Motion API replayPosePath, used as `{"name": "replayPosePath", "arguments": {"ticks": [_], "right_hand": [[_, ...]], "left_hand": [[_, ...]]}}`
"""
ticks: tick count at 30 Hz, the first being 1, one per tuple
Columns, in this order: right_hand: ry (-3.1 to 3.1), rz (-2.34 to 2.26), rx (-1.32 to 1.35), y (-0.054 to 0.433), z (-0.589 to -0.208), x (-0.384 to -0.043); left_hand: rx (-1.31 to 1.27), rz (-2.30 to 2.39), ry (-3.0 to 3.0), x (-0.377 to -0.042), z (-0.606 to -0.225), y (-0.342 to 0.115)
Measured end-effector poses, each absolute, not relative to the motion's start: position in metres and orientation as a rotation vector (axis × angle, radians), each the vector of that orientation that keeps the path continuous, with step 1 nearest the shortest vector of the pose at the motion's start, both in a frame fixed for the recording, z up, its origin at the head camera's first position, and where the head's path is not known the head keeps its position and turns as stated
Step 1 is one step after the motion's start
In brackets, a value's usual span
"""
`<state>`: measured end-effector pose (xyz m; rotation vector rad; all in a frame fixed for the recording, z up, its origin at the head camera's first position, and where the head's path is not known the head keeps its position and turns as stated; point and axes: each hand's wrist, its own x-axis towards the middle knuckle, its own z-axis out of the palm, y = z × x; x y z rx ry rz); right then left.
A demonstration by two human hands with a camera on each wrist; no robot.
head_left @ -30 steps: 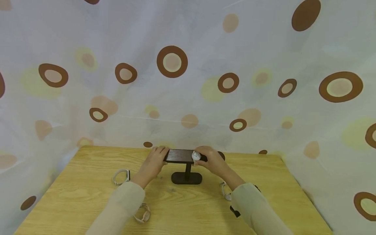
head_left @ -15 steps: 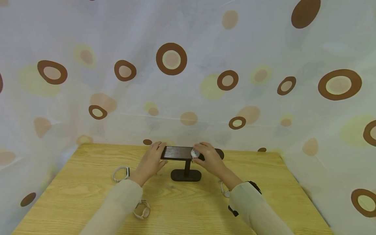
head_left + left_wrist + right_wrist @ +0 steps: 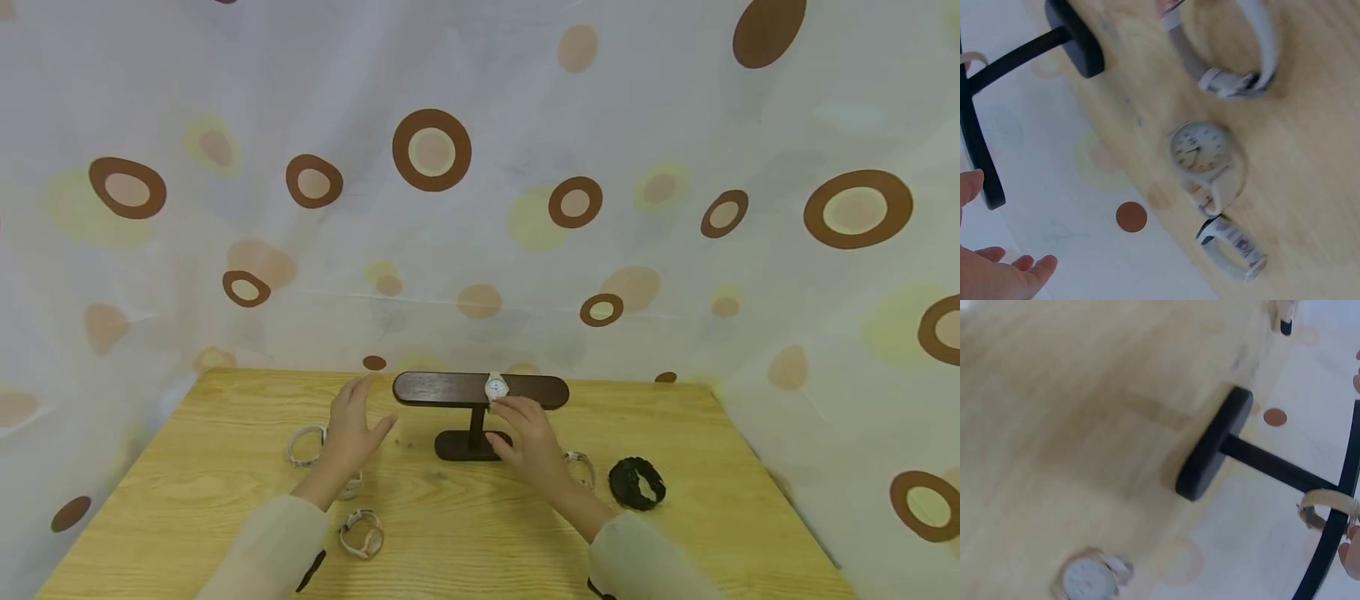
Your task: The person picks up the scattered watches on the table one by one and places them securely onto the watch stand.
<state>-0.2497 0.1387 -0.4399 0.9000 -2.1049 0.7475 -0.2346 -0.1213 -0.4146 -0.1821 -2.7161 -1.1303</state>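
A dark wooden T-shaped watch stand stands at the back of the table. A light-strapped watch hangs around its bar, right of the middle, its white dial facing me. My right hand is just below that watch with fingers extended, fingertips right at its lower edge and thumb apart. In the right wrist view the watch's pale strap loops around the bar, with a fingertip beside it. Left of the bar's end my left hand is held in the air, thumb and fingers spread, holding nothing.
Behind my left hand lie a white-banded watch and a white watch. A rose-gold watch sits nearer me. On the right are another light-strapped watch and a chunky black watch. A patterned curtain hangs behind the table.
My left hand has let go of the bar's left end and moved left. My right hand has released the watch and drawn down toward me. The watch stays on the bar.
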Motion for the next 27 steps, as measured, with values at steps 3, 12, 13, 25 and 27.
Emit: {"name": "replayPosePath", "arguments": {"ticks": [3,12,13,25,27], "right_hand": [[-2.119,0.767,0.885,0.136,-0.451,-0.239],[-2.33,1.037,0.905,0.12,-0.482,-0.208],[-2.359,1.043,0.905,0.118,-0.485,-0.205],[-2.704,1.213,0.998,0.106,-0.5,-0.175],[-2.767,1.236,0.999,0.104,-0.501,-0.173]], "left_hand": [[-0.133,-1.139,-2.739,-0.226,-0.423,-0.123],[-0.065,-1.179,-2.83,-0.194,-0.447,-0.119],[-0.07,-1.201,-2.84,-0.192,-0.449,-0.119],[-0.192,-1.238,-2.97,-0.169,-0.472,-0.12],[-0.193,-1.244,-2.956,-0.168,-0.473,-0.119]]}}
